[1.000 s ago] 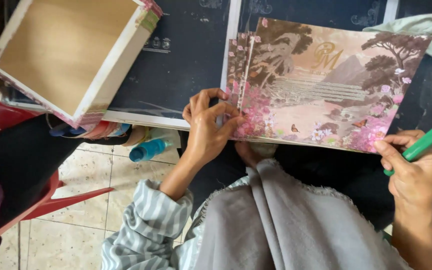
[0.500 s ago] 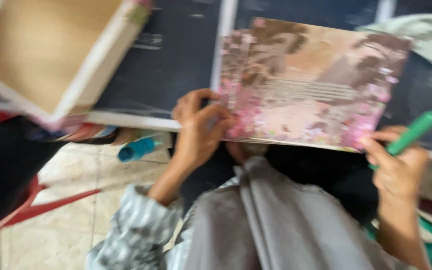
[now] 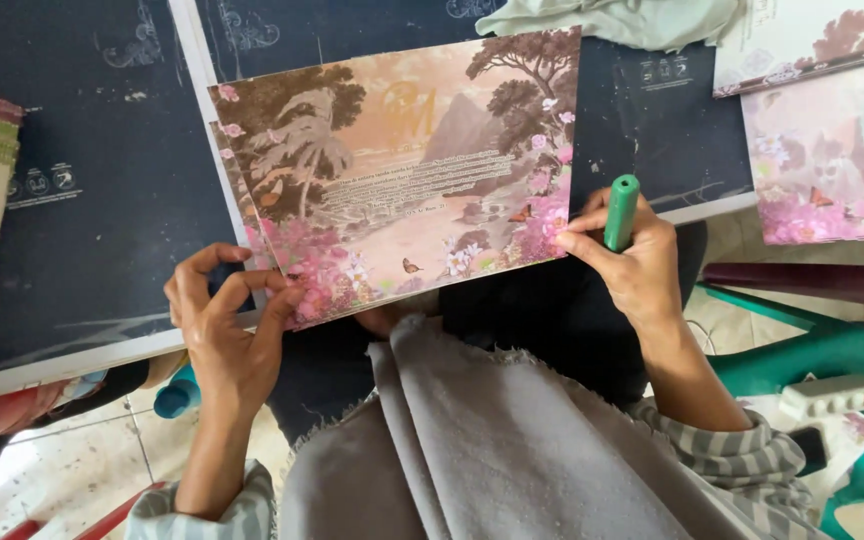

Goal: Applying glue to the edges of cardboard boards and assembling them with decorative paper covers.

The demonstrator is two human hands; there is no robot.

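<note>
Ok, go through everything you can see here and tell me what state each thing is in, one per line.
Card: flat on the dark board, picture side up, tilted.
Left hand: fingertips pinching the card's lower left corner.
Right hand: grip closed around the green stick, fingertips touching the card's lower right corner.
Green stick: upright in the fist, capped.
Board: lying flat under the card.
Grey cloth: draped over the lap.
Other cards: stacked at the right, face up.

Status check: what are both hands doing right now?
Left hand pinching printed card at its lower-left corner. Right hand gripping green marker, fingertips on card's right edge. Nothing lying on the card.
</note>
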